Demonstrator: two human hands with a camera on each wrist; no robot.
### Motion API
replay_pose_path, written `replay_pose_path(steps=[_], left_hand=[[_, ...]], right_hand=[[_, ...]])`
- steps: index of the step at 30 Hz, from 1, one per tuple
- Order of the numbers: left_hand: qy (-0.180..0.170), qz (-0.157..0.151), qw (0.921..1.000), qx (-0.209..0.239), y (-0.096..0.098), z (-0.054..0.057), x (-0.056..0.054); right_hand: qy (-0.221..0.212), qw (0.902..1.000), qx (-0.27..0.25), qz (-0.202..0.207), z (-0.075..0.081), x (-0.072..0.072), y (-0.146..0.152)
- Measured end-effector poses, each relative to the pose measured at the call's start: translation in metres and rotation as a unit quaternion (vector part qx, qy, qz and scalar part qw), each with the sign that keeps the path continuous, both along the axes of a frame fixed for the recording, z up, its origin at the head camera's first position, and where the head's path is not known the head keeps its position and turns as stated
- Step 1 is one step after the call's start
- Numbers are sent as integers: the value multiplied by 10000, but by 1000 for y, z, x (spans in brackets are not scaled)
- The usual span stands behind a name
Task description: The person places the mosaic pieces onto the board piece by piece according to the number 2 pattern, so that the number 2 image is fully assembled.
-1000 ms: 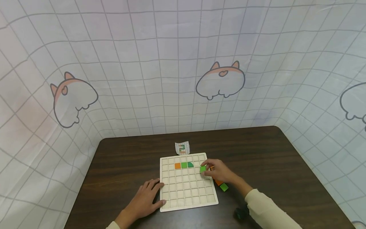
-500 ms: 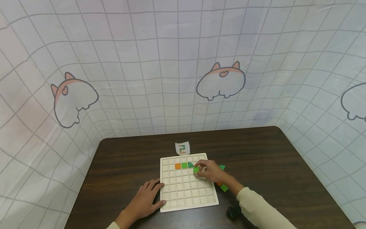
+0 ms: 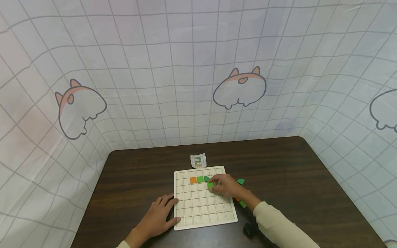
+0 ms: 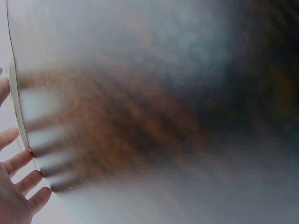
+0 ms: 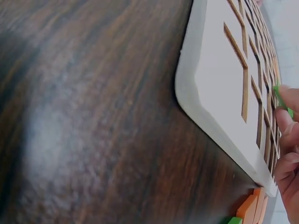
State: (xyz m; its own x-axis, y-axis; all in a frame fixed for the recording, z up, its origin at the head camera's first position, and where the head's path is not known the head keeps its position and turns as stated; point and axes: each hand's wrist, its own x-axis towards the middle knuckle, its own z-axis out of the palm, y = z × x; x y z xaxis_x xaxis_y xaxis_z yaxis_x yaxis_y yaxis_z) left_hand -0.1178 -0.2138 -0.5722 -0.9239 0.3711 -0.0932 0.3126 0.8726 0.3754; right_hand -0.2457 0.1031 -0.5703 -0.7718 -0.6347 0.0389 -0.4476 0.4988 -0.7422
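A cream grid board (image 3: 198, 210) lies on the dark wooden table. Toward its far side sit an orange square tile (image 3: 193, 180), a green square tile (image 3: 200, 179) and a dark green rounded tile (image 3: 206, 178) in a row. Just below the rounded tile, my right hand (image 3: 227, 186) pinches a light green tile (image 3: 210, 185) over the board; the right wrist view shows this green tile (image 5: 282, 100) edge-on between thumb and fingers. With fingers spread, my left hand (image 3: 158, 215) rests at the board's left edge, thumb and fingertips touching it.
Right of the board lie loose tiles: a green rounded tile (image 3: 240, 181), a green tile (image 3: 243, 204) and orange tiles (image 5: 250, 207), partly behind the right arm. A small printed pattern card (image 3: 198, 161) lies beyond the board. A dark object (image 3: 249, 229) is by the right sleeve.
My right hand has carried the light green tile leftward across the board, from its right edge to just below the dark green rounded tile. The left hand has stayed in place.
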Motion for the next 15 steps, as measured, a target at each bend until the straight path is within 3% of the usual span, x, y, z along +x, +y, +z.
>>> replay_pose_path(steps=[6, 15], left_hand=[[10, 14, 10000, -8, 1, -1, 1], [72, 55, 10000, -37, 2, -2, 0]], right_hand=[[-85, 10000, 8, 47, 1, 3, -3], [118, 9999, -58, 7, 0, 2, -6]])
